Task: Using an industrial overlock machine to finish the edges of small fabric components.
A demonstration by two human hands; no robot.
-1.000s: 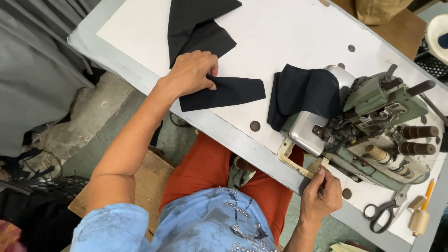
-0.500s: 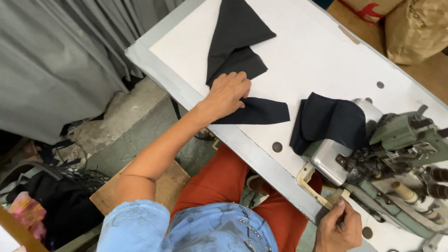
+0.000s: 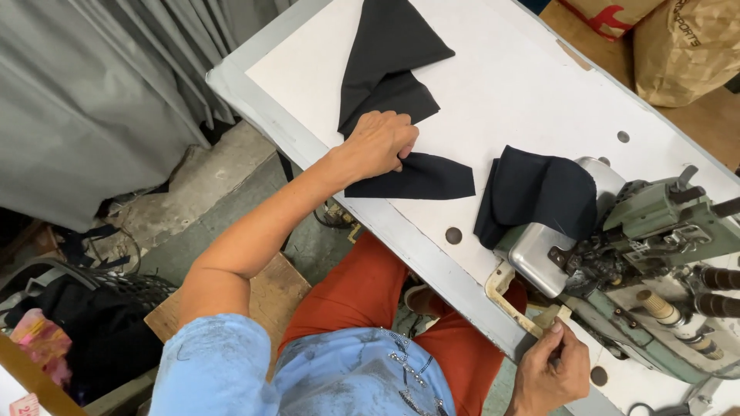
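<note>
While my left hand [image 3: 379, 144] presses it: black piece [image 3: 420, 178], limp, light, pinch an edge.
Right hand [image 3: 549, 371]: gripping cream lever [image 3: 518, 305].

White sewing table [image 3: 539, 92], black fabric pieces [image 3: 420, 177] lying flat, green sewing machine [image 3: 655, 254]

hands: 2 [image 3: 380, 143] [image 3: 549, 375] | black cloth pieces: 3 [image 3: 389, 58] [image 3: 420, 177] [image 3: 539, 192] | sewing machine: 1 [image 3: 655, 262] | table: 1 [image 3: 524, 85] | paper bags: 2 [image 3: 686, 46] were counted
</note>
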